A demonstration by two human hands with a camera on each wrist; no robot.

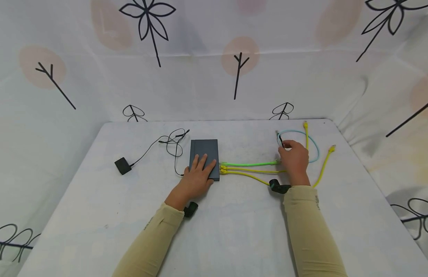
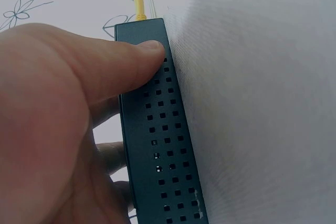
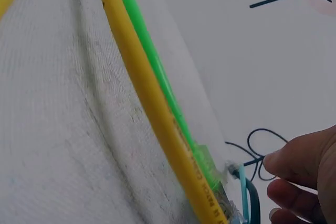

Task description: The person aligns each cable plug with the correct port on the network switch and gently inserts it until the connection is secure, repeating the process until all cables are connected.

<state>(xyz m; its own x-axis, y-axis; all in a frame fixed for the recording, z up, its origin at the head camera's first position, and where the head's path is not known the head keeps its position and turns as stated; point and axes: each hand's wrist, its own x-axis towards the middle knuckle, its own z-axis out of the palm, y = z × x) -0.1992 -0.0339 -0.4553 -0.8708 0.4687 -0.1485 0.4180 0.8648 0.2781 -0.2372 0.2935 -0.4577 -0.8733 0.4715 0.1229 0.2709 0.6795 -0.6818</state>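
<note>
Dark box: on the table, beneath the left hand.
Left fingers: spread straight over the box's top, thumb against its perforated near side.
Right hand: right of the box, at the light blue cable; whether its fingers grip anything, cannot tell.
Green cable, yellow cables: at the box's right side.
Black adapter: left of the box.

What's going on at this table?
A person's left hand rests on a dark box, fingers spread over its top. The right hand is at a light blue cable; whether it grips it is hard to tell. One green cable and two yellow cables run from the box's right side. A black adapter lies to the left.
</note>
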